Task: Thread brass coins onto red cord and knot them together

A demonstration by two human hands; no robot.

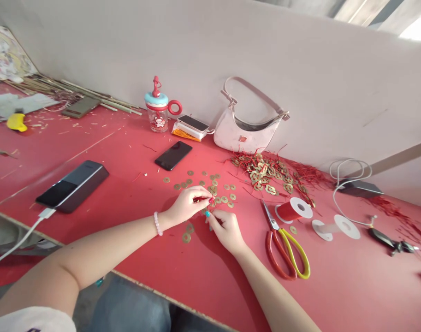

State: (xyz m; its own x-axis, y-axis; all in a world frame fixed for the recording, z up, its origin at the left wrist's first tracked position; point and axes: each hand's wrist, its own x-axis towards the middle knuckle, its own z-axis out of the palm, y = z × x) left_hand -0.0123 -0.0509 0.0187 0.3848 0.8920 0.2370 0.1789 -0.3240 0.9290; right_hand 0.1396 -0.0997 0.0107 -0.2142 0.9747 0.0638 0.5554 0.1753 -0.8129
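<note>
Near the middle of the red table, my left hand (191,202) is closed in a pinch on what looks like thin red cord (212,201). Just below and to the right, my right hand (227,229) is closed too, thumb against the curled fingers; what it grips is too small and hidden to make out. The fingertips of both hands almost meet. Small brass coins with a centre hole (224,199) lie loose around and beyond the hands. Two more coins (186,238) rest below my left wrist.
Red-and-yellow scissors (288,251), a red cord spool (293,210) and a bare spool (336,227) lie right. Behind them is a heap of corded coins (265,173). A handbag (246,131), cup (158,115), phone (174,155) and charging device (74,186) stand farther back and left.
</note>
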